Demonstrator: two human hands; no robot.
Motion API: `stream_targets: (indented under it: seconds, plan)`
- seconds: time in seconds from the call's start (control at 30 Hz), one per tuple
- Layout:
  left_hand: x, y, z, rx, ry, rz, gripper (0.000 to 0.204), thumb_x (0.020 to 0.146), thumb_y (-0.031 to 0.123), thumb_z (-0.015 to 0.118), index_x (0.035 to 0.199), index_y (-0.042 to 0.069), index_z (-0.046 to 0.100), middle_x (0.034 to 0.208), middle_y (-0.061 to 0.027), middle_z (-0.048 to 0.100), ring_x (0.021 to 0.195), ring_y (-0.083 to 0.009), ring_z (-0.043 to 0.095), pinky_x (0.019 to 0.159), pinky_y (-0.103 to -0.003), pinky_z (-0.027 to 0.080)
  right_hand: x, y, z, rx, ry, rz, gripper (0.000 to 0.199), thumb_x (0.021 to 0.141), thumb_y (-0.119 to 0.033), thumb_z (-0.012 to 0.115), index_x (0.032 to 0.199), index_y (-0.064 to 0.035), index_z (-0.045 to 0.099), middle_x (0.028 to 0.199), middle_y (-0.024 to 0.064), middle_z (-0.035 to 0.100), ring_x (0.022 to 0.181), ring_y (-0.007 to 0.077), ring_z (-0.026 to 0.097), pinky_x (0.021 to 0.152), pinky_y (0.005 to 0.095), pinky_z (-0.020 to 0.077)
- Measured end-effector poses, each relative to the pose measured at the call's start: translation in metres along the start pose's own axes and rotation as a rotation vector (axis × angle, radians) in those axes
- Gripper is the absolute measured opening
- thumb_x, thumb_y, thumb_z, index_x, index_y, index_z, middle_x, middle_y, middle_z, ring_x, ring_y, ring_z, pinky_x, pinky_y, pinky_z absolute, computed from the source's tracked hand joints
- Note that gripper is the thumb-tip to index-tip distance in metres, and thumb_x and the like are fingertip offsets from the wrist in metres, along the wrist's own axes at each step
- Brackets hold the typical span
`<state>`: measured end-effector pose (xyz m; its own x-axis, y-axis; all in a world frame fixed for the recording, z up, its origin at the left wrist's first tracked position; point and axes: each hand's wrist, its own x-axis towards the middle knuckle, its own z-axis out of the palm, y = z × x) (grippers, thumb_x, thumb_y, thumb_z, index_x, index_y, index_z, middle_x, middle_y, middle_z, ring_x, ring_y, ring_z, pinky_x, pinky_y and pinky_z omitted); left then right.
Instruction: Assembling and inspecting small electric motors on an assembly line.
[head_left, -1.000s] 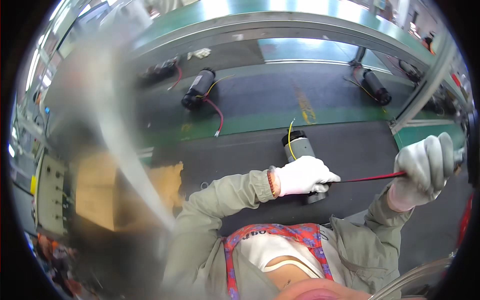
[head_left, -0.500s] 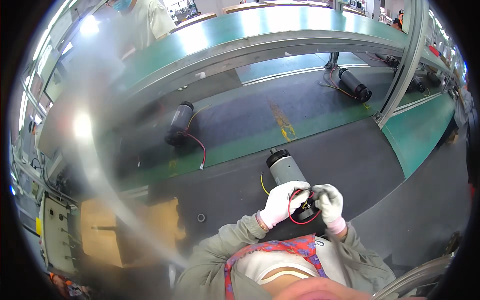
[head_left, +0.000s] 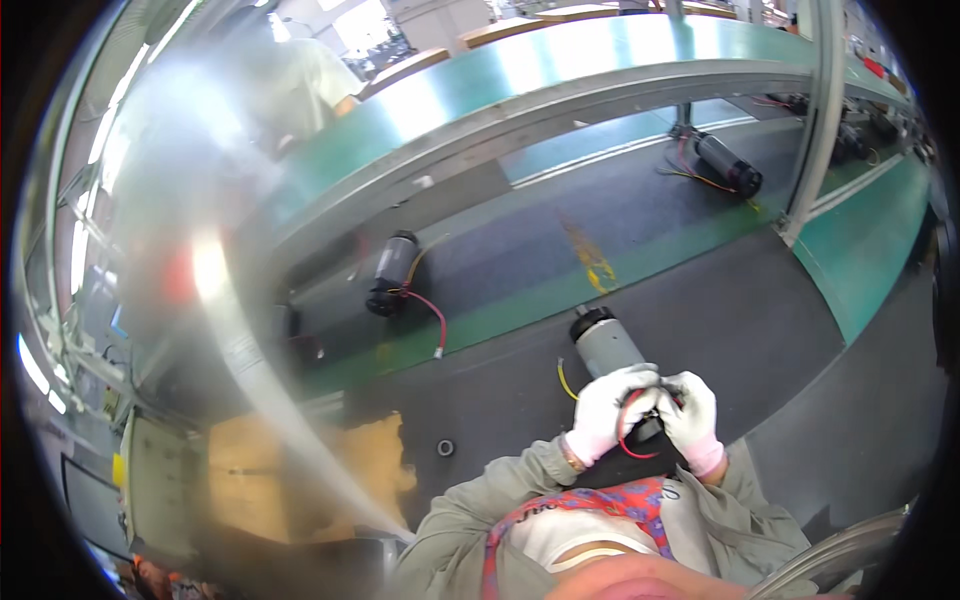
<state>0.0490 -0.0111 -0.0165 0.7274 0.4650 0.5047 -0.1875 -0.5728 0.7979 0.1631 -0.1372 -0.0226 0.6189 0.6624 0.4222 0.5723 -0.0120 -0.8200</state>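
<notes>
A grey cylindrical motor (head_left: 612, 348) with black ends lies on the dark bench mat, its shaft end pointing away from me. My left hand (head_left: 608, 412), in a white glove, is closed on a red wire (head_left: 624, 432) that loops down at the motor's near end. Close against it, my gloved right hand (head_left: 692, 422) has its fingertips pinched together; a small dark and reddish bit shows there, too small to name. Both hands partly cover the motor's near black end. A yellow wire (head_left: 566, 380) sticks out on the motor's left side.
A small black ring (head_left: 446, 448) lies on the mat, right of some torn cardboard (head_left: 378, 455). Beyond the mat, a conveyor belt carries motors with wires (head_left: 393, 272) (head_left: 728, 166). Above it runs a green shelf (head_left: 600, 45) with a metal post (head_left: 815, 130). A blurred pale tube (head_left: 270, 400) crosses the left side.
The view has shifted, so the scene sits further right and lower. My hands have drawn closer together at the motor's near end, and less of the red loop shows.
</notes>
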Motion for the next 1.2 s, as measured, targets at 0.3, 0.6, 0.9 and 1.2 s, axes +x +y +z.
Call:
stream_targets:
  seconds: [0.3, 0.6, 0.9, 1.2]
  plan:
    - [0.01, 0.023, 0.001, 0.026, -0.113, -0.092, 0.027, 0.089, 0.018, 0.066, 0.112, 0.004, 0.067, 0.12, -0.0159, 0.066, 0.102, -0.0299, 0.067, 0.086, -0.032, 0.052, -0.005, 0.013, -0.004, 0.659, 0.017, 0.261, 0.023, 0.088, 0.001, 0.058, 0.11, 0.0044, 0.063, 0.095, 0.0088, 0.065, 0.082, 0.0157, 0.064, 0.077, 0.0251, 0.0508]
    - [0.018, 0.017, 0.008, 0.274, -0.105, 0.37, 0.04, 0.081, 0.005, 0.064, 0.12, 0.012, 0.065, 0.119, -0.0178, 0.064, 0.088, -0.0358, 0.067, 0.074, -0.038, 0.055, 0.062, -0.015, -0.042, 0.755, -0.585, 0.053, 0.049, 0.098, -0.042, 0.055, 0.119, 0.0017, 0.06, 0.12, 0.0112, 0.059, 0.107, 0.0186, 0.056, 0.098, 0.0327, 0.0431]
    - [0.031, 0.034, -0.023, 0.486, -0.252, 0.257, 0.02, 0.08, 0.023, 0.068, 0.096, 0.011, 0.068, 0.089, -0.0108, 0.069, 0.079, -0.0318, 0.066, 0.069, -0.041, 0.052, 0.083, -0.151, -0.065, 1.752, -0.753, -0.017, 0.03, 0.1, -0.031, 0.051, 0.083, -0.0062, 0.052, 0.065, 0.0035, 0.047, 0.056, 0.0169, 0.043, 0.058, 0.0329, 0.0382]
    - [-0.014, 0.007, -0.041, -0.206, -0.067, -0.187, 0.041, 0.092, 0.026, 0.069, 0.118, -0.003, 0.056, 0.114, -0.0118, 0.063, 0.104, -0.0197, 0.06, 0.093, -0.034, 0.047, 0.008, -0.058, 0.007, 1.058, -0.2, 0.197, 0.036, 0.099, -0.02, 0.056, 0.128, 0.0019, 0.056, 0.098, 0.0071, 0.063, 0.081, 0.0145, 0.058, 0.069, 0.0269, 0.0474]
